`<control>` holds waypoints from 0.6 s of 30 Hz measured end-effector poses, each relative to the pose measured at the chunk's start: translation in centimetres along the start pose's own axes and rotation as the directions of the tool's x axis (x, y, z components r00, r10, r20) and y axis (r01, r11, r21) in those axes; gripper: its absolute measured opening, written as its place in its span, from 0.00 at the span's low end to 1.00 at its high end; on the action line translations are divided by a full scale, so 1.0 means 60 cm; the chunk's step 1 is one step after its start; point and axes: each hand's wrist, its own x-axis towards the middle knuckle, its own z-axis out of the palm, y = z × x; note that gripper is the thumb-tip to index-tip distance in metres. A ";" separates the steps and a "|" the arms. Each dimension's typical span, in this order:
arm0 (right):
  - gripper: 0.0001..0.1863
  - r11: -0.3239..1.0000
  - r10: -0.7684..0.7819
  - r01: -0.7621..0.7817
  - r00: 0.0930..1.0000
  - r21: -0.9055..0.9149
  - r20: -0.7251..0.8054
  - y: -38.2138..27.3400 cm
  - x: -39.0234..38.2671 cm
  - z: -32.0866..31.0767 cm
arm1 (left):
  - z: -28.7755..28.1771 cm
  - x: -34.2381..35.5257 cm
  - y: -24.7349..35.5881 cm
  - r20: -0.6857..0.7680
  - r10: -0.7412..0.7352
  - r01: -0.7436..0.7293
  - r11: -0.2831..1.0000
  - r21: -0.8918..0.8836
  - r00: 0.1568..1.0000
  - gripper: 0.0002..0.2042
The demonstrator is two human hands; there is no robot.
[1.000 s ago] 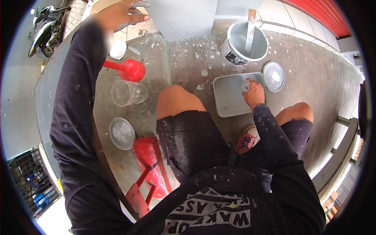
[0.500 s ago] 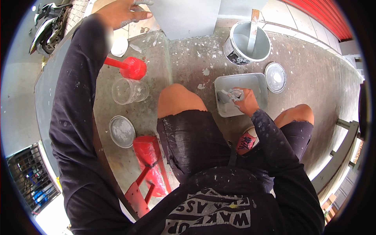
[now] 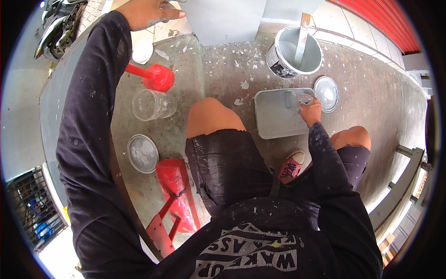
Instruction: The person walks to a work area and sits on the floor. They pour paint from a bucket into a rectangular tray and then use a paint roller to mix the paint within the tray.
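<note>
My right hand [image 3: 311,112] is closed around a paint-smeared paintbrush [image 3: 291,99], whose grey flat head is at the far right part of a shallow tray [image 3: 261,125]. Grey paint lies in the tray. At the upper left my left hand [image 3: 151,14], marked with grey paint, reaches out with fingers extended beside a light grey upright panel [image 3: 223,21]. The frame's top edge cuts that hand off, and I cannot tell whether it touches the panel.
Behind the tray stands a paint bucket [image 3: 274,60] with a paint-covered stick [image 3: 302,42]. Lids [image 3: 326,93] [image 3: 143,153], a clear plastic tub [image 3: 153,106] and a red round-ended object [image 3: 160,79] lie on the spattered floor. A red stool-like piece [image 3: 176,195] is beside my left leg.
My right hand has moved right across the tray with the paintbrush, from its left-middle part to its far right. My left hand has shifted slightly right and up.
</note>
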 end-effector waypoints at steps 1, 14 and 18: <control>0.22 0.999 0.035 -0.035 0.999 0.011 -0.009 -0.005 0.004 -0.007 | 0.001 -0.004 -0.006 -0.002 -0.001 0.001 1.000 0.012 1.000 0.30; 0.27 0.938 0.164 -0.158 0.986 -0.310 -0.007 -0.034 0.002 -0.051 | -0.027 -0.020 0.051 0.037 0.065 -0.070 0.984 0.161 0.997 0.26; 0.29 0.951 0.207 -0.169 0.970 -0.260 0.127 -0.031 -0.009 -0.030 | -0.029 -0.021 0.054 0.021 0.107 -0.109 0.970 0.216 0.994 0.27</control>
